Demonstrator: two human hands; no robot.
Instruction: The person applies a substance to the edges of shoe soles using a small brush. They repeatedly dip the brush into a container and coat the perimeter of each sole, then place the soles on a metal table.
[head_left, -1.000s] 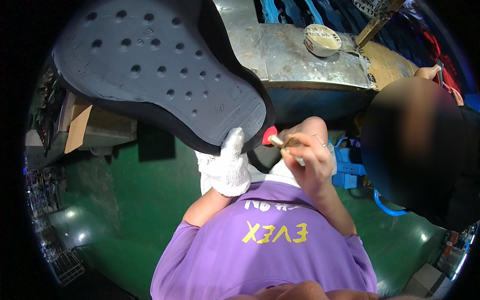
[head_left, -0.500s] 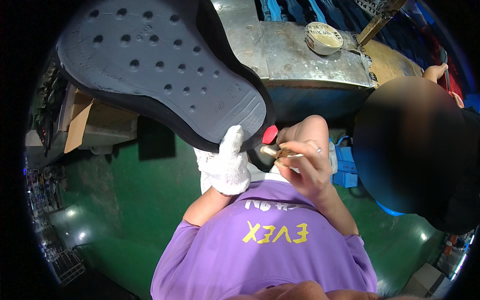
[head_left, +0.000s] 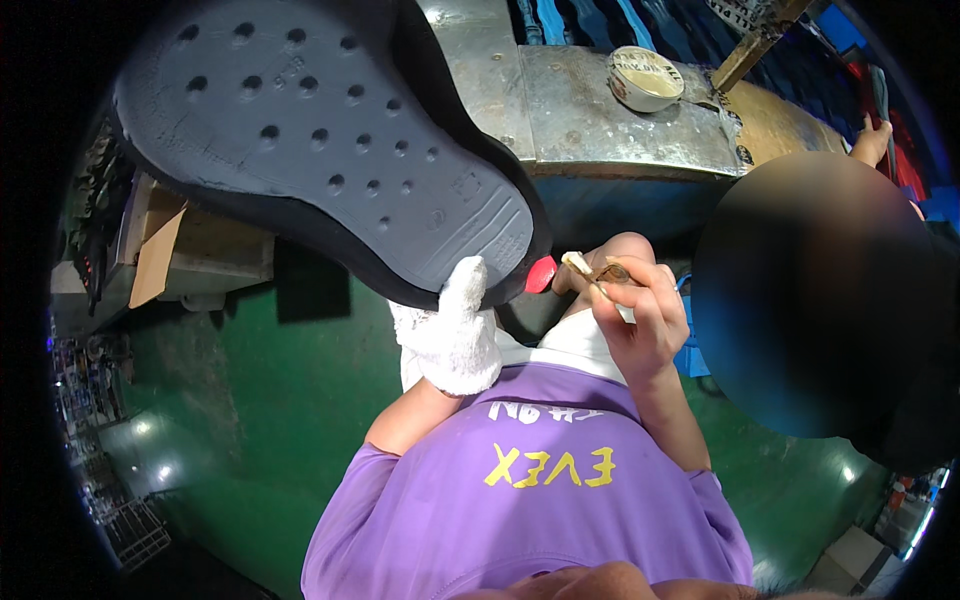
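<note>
A black shoe (head_left: 300,215) fills the upper left, its dark grey dimpled sole (head_left: 330,130) facing me and its heel end toward my body. My left hand (head_left: 458,345), in a white knit glove, is closed on the heel, the thumb lying over the sole. A red tab (head_left: 540,274) sticks out beside the heel. Just right of it, my bare right hand (head_left: 645,310) pinches a small brush (head_left: 580,268) with a pale tip and brownish handle. The tip is close to the red tab but apart from the shoe.
Ahead is a metal-topped bench (head_left: 590,130) bearing a round tub (head_left: 646,80) of pale stuff. A wooden post (head_left: 755,55) stands at its right. Another person (head_left: 875,145) works on the right. An open cardboard box (head_left: 158,262) is at the left, above a green floor (head_left: 250,400).
My right hand has moved right and slightly up with the brush, away from the heel. The shoe and my left hand have hardly moved.
</note>
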